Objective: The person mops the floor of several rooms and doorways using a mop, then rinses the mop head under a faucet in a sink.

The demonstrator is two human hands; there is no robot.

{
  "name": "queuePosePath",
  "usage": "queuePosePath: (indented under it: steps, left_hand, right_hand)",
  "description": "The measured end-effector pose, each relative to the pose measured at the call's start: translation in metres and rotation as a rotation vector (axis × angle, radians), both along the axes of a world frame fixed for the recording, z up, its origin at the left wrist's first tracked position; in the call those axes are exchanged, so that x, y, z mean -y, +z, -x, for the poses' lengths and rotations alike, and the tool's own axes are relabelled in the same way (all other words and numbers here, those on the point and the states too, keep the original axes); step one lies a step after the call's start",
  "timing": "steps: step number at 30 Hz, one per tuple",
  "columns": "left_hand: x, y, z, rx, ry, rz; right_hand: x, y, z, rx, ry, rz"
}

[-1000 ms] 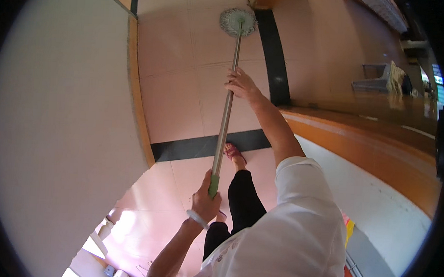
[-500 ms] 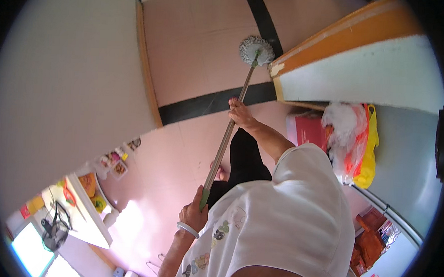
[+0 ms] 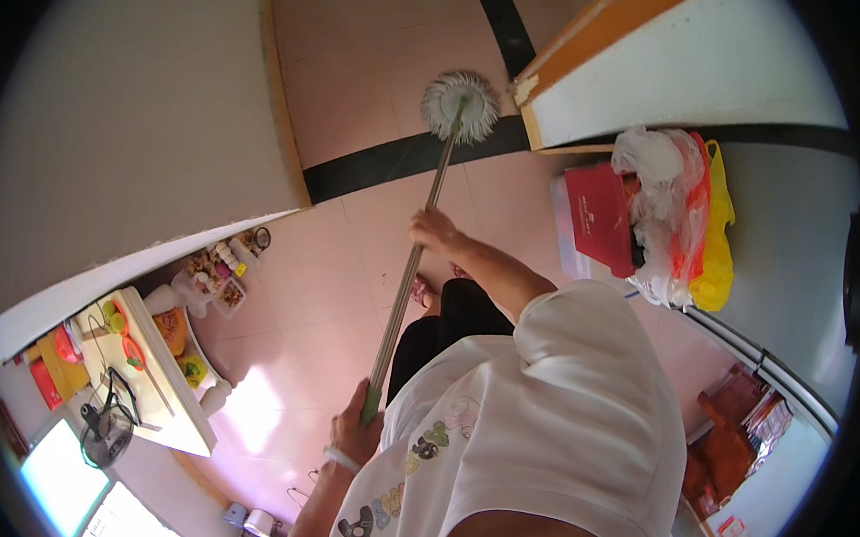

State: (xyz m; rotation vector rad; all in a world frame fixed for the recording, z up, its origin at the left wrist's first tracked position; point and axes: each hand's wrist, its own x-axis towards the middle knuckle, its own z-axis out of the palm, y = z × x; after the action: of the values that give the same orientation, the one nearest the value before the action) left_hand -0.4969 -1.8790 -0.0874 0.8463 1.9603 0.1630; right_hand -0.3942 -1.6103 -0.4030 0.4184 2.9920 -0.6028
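I hold a mop point(image 3: 389, 339) by its long metal handle, which runs up and away across the view. My left hand point(image 3: 356, 428), with a pale bracelet at the wrist, is closed round the green end of the handle. Higher up, my right hand point(image 3: 435, 230) is wrapped round the metal part of the pole. The round mop head point(image 3: 459, 107), with grey-white strands, lies on the pink tiled floor point(image 3: 361, 93) at the doorway, its near edge at the dark strip point(image 3: 367, 168).
A wall point(image 3: 148, 141) stands at left, an orange door frame point(image 3: 594, 36) at right. Plastic bags point(image 3: 709, 242) and a red box point(image 3: 595, 218) sit at right. At left are a table point(image 3: 174, 420) with a fan point(image 3: 108, 422) and several food items on the floor point(image 3: 223, 279).
The mop head has come nearer and to the left, away from the door frame's foot to the dark strip. Both hands have shifted left, and the view has moved slightly.
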Motion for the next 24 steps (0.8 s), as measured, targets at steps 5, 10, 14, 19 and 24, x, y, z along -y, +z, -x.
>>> queuePosePath:
  steps: [5, 10, 14, 19, 24]
  left_hand:
    - [-0.067, -0.019, -0.042, 0.129, 0.016, -0.089]
    - [-0.033, 0.015, -0.037, 0.100, -0.104, 0.032]
    - [-0.016, 0.073, 0.013, 0.085, -0.337, 0.064]
    - [-0.094, 0.134, 0.034, -0.030, -0.699, 0.357]
    - [-0.186, 0.116, 0.026, -0.158, -1.182, 0.417]
  right_hand:
    - [-0.059, -0.010, -0.035, 0.237, -0.137, -0.156]
    - [-0.007, 0.011, -0.058, -0.028, -0.239, 0.099]
    - [0.058, 0.042, -0.067, -0.220, -0.337, 0.144]
    - [0.106, 0.067, -0.100, -0.252, -0.477, 0.310]
    - [0.108, 0.089, -0.144, -0.188, -0.664, 0.327]
